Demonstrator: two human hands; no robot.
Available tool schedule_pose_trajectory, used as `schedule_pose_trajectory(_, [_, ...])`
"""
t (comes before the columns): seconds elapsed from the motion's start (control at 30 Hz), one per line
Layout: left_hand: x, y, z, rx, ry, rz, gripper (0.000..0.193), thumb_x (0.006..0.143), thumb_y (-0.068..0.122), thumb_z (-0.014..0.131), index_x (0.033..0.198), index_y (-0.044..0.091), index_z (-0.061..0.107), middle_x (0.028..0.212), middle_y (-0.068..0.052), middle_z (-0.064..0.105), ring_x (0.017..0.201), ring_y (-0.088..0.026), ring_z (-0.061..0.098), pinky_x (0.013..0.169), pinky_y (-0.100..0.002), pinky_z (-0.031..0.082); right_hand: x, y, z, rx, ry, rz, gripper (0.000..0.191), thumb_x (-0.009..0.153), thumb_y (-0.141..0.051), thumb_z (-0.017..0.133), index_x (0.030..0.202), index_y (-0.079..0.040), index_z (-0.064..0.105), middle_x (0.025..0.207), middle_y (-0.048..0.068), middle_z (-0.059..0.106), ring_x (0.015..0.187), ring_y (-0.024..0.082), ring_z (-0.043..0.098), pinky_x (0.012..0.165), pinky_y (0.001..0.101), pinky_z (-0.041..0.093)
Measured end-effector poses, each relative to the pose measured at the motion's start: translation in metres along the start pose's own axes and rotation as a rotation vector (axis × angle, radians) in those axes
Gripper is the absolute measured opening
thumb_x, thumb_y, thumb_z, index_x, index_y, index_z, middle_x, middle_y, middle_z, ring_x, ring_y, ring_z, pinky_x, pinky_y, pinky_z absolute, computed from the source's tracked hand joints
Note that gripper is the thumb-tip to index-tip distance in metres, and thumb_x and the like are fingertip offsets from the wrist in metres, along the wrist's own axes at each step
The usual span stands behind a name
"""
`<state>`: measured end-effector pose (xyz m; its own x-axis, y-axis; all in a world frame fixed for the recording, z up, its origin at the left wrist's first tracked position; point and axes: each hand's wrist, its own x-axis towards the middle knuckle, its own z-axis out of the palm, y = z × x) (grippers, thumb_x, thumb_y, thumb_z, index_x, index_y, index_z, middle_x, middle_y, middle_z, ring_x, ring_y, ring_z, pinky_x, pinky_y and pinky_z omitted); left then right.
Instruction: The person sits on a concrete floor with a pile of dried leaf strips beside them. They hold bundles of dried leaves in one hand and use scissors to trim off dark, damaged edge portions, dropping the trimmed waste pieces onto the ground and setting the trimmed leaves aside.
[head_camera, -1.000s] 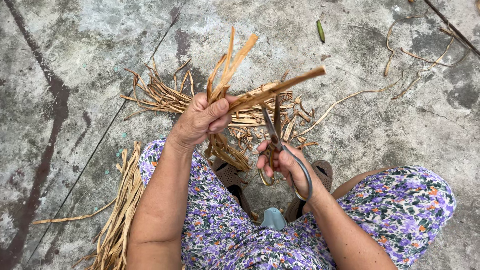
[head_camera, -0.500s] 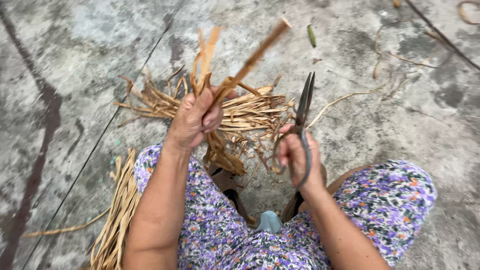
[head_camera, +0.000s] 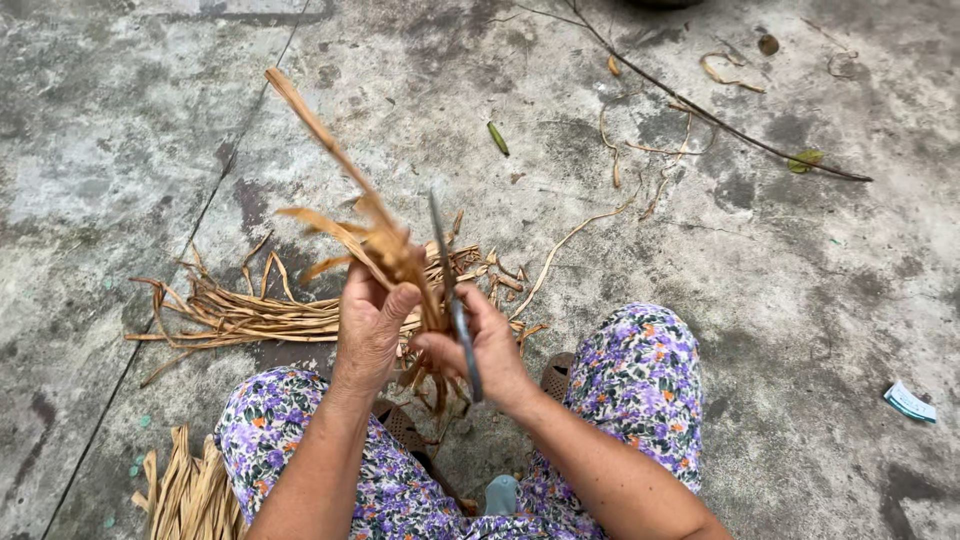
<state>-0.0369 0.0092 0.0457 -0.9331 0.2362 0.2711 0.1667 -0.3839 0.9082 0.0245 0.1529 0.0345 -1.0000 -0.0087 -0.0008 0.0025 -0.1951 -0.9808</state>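
My left hand (head_camera: 370, 325) grips a dry brown stalk (head_camera: 335, 160) with ragged leaf strips, held up over my knees and pointing to the upper left. My right hand (head_camera: 485, 350) holds grey scissors (head_camera: 452, 295), blades pointing up, right beside the stalk's frayed part. Both hands are close together above a heap of dry leaf strips (head_camera: 255, 315) on the concrete floor (head_camera: 150, 150). My legs in purple flowered trousers (head_camera: 640, 380) spread to either side.
A tidy bundle of dry strips (head_camera: 185, 490) lies by my left knee. A long thin twig (head_camera: 700, 110) with a leaf crosses the floor at the top right. Loose curled strips (head_camera: 640, 150), a small green pod (head_camera: 497, 138) and a paper scrap (head_camera: 908, 402) lie around.
My left hand has swung the stalk from pointing upper right to pointing upper left. My right hand with the scissors has moved in against the stalk.
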Motion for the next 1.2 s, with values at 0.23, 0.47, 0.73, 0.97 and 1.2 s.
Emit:
schedule_pose_trajectory(0.23, [-0.015,-0.016,0.025,0.259,-0.433,-0.534,0.08,0.076,0.029,0.084,0.144,0.011,0.048,0.114,-0.007,0.069,0.105,-0.018,0.068,0.09,-0.035,0.059,0.035,-0.096,-0.042,0.172,0.143,-0.079,0.033,0.09,-0.016,0.073,0.113,-0.002,0.055,0.081,0.01,0.073,0.047,0.006,0.054,0.042,0.0196,0.05])
schedule_pose_trajectory(0.47, [-0.028,-0.041,0.022,0.16,-0.486,-0.829,0.046,0.086,0.02,0.077,0.126,0.002,0.063,0.084,-0.007,0.071,0.074,-0.014,0.072,0.076,-0.033,0.064,0.101,-0.097,-0.115,0.347,0.445,-0.11,0.032,0.091,-0.011,0.075,0.115,0.003,0.059,0.082,0.013,0.073,0.047,0.006,0.051,0.043,0.0205,0.049])
schedule_pose_trajectory(0.73, [-0.054,-0.048,-0.009,-0.114,-0.414,-0.805,0.036,0.096,0.02,0.07,0.123,-0.002,0.061,0.078,0.001,0.064,0.063,-0.007,0.063,0.062,-0.027,0.06,0.137,-0.046,-0.215,0.558,0.561,-0.228,0.026,0.101,-0.012,0.075,0.114,0.0,0.057,0.092,0.018,0.073,0.056,0.01,0.059,0.051,0.0256,0.053])
schedule_pose_trajectory(0.97, [-0.039,0.002,-0.122,-0.385,0.259,-0.127,0.027,0.104,0.017,0.059,0.122,-0.003,0.058,0.081,-0.003,0.061,0.064,-0.014,0.064,0.065,-0.033,0.058,0.128,-0.023,-0.215,-0.011,0.327,-0.028,0.048,0.116,-0.049,0.063,0.129,-0.003,0.055,0.105,0.028,0.079,0.055,0.009,0.054,0.051,0.0262,0.045])
schedule_pose_trajectory(1.2, [-0.171,0.079,-0.273,-0.644,0.761,0.292,0.021,0.106,0.015,0.057,0.127,0.009,0.06,0.094,-0.001,0.064,0.076,-0.012,0.06,0.08,-0.031,0.055,0.113,-0.007,-0.21,0.087,0.032,-0.018,0.043,0.116,-0.043,0.058,0.135,-0.006,0.05,0.109,0.025,0.076,0.057,0.008,0.054,0.054,0.0251,0.046])
